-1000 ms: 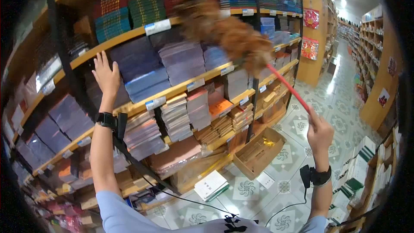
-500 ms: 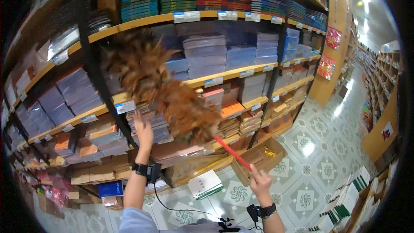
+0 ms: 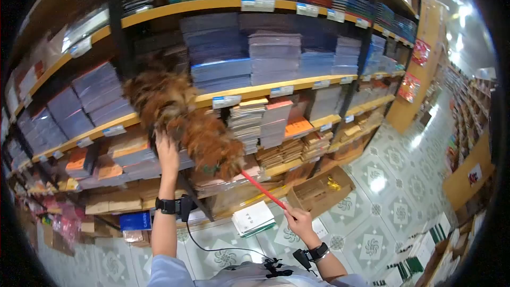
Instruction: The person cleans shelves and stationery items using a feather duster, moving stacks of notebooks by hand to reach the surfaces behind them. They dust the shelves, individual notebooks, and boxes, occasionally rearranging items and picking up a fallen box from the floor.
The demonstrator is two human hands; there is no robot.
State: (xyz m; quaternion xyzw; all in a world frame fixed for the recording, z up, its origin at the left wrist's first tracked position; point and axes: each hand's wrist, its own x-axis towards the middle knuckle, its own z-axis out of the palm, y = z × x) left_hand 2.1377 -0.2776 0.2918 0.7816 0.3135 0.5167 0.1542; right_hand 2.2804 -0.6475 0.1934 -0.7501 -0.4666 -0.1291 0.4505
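A brown feather duster [image 3: 207, 141] with a red handle reaches up and left across the shelving. My right hand [image 3: 300, 222] is closed round the lower end of that handle. The feathers lie before the middle shelf edge [image 3: 276, 92], close to a dark upright post. My left hand [image 3: 167, 151] is raised beside the feathers, its fingers partly spread at their lower left edge. Whether its fingertips touch the feathers or the post is hard to tell. Stacks of wrapped blue-grey books [image 3: 273, 58] stand right of the duster's tip.
An open cardboard box [image 3: 321, 191] rests on the tiled floor at the shelf's foot. White sheets or booklets [image 3: 253, 218] lie on the floor left of it. A cable hangs between my wrists. More shelving and stacked books line the right side of the aisle.
The duster and my right hand have moved left, and the feathers have dropped lower, uncovering the blue-grey stacks. My left hand has shifted slightly left. The view has shifted a little.
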